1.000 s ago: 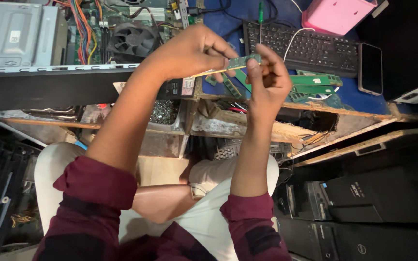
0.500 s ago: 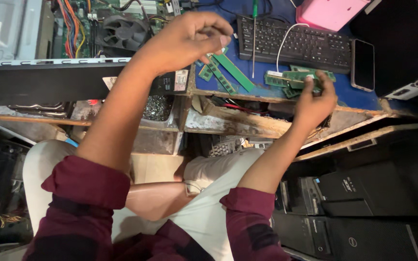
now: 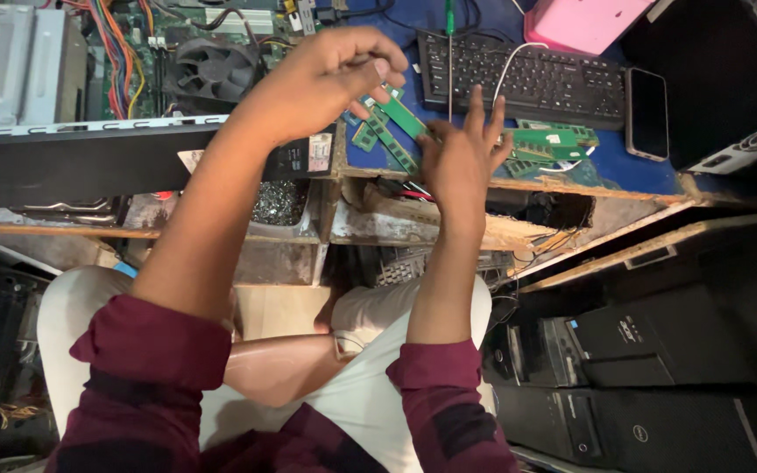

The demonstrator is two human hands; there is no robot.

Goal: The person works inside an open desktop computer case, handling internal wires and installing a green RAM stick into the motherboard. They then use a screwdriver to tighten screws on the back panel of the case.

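blue-topped workbench (image 3: 624, 171) up top, its near edge chipped and splintered, and it's crowded: an open computer case (image 3: 89, 79) with a black fan (image 3: 212, 70) and bundled coloured wires at the far left, a black keyboard (image 3: 527, 79) along the far edge, a pink box (image 3: 584, 22) beyond it, a dark phone (image 3: 647, 112) toward the right edge. black tower cases (image 3: 624, 394) are stacked on the floor lower right, under the bench.

left hand (image 3: 326, 83) hovers over the bench's middle, fingers pinched on the upper end of a green memory stick (image 3: 400, 116), which slants down to the right. right hand (image 3: 459, 156) sits just beside the stick's lower end, fingers spread and upright, palm loose; whether it actually touches the stick, cannot tell. more green sticks lie flat under the held one near the front edge, and a loose pile of green modules (image 3: 549, 144) lies just right of the right hand, below the keyboard.

open blue surface shows only in a strip between the pile and the phone; the left is walled by the case, the far side by the keyboard.
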